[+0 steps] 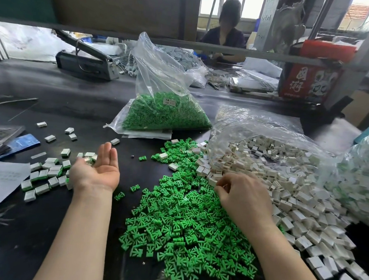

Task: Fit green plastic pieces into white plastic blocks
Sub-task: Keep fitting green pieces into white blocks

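two heaps meet right under the right hand (239, 193): the loose pile of small green plastic pieces (183, 229) spreads toward the person, and the spill of white plastic blocks (288, 188) runs off to the right, out of a clear plastic bag (265, 127). that hand is curled palm down, fingertips pinched at the seam between the heaps, though what they pinch i cannot tell. the left hand (101, 167) lies open, palm up and empty, well to the left on the dark tabletop (46, 229), beside a scatter of finished white-and-green blocks (47, 173). so the right hand is nearer both supplies; either piece lies just beneath it. a fuller bag of green pieces (163, 115) stands behind, clear of the reach.
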Tool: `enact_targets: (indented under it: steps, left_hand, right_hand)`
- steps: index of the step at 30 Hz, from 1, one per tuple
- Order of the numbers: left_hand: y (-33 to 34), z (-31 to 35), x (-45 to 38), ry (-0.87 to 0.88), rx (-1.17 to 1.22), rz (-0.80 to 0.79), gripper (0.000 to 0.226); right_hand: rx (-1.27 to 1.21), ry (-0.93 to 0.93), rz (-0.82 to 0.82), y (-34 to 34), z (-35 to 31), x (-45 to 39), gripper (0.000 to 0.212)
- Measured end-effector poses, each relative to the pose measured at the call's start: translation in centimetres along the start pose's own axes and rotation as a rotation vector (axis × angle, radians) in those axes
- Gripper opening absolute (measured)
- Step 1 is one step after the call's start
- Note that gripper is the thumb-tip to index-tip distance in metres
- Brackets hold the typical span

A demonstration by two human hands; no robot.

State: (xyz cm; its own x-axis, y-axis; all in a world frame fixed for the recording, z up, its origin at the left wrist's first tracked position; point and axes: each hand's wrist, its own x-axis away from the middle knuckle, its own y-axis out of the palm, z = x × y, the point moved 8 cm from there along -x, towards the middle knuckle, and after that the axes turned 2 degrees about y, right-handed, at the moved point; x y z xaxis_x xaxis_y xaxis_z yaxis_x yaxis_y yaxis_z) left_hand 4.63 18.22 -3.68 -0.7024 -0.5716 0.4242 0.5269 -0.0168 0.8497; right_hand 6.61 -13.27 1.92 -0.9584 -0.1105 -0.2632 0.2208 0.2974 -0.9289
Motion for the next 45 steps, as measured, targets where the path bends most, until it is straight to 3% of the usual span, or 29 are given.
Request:
enact_targets:
  steps: [3,7,12,15,20,27,30,33,39,45]
  left_hand:
    - [1.1,-1.0,0.8,-0.063,-0.076,-0.098,0.04]
    - [2.6,-4.4,3.1,-0.177,-0.461,-0.248,0.03]
    - [3.1,-8.3,5.8,-0.171,-0.865,-0.415,0.022]
    - [3.1,-9.5,6.5,-0.127,-1.078,-0.483,0.02]
    - [3.2,-10.8,7.2,-0.124,-1.182,-0.563,0.015]
    - [3.1,-11.4,7.7,-0.009,-1.416,-0.674,0.007]
    - [3.0,-12.4,8.3,-0.033,-1.42,-0.736,0.013]
    - [3.3,-13.4,9.5,-0.142,-1.268,-0.808,0.016]
    - [4.3,-13.3,10.3,-0.102,-1.121,-0.876,0.017]
    - [5.1,-12.3,10.3,-0.027,-1.059,-0.878,0.015]
  right_hand:
    - [0.167,0.002,0.068,-0.4,0.2,-0.1,0.022]
    - [0.266,0.085,0.003,0.3,1.1,-0.3,0.025]
    - [0.196,0.09,0.013,0.4,1.4,-0.4,0.021]
    - [0.111,0.052,0.014,0.5,1.3,-0.4,0.031]
    - [0.059,-0.019,-0.079,1.1,0.4,-0.5,0.027]
    - [-0.012,-0.045,0.009,0.9,0.4,-0.5,0.015]
    - [-0.456,-0.001,0.011,0.4,0.4,-0.7,0.009]
    - [-0.87,0.038,-0.012,-0.1,-0.1,-0.4,0.007]
    - [-1.114,0.061,0.013,-0.7,0.0,-0.3,0.008]
    - [-1.167,0.044,0.006,-0.8,-0.1,-0.3,0.013]
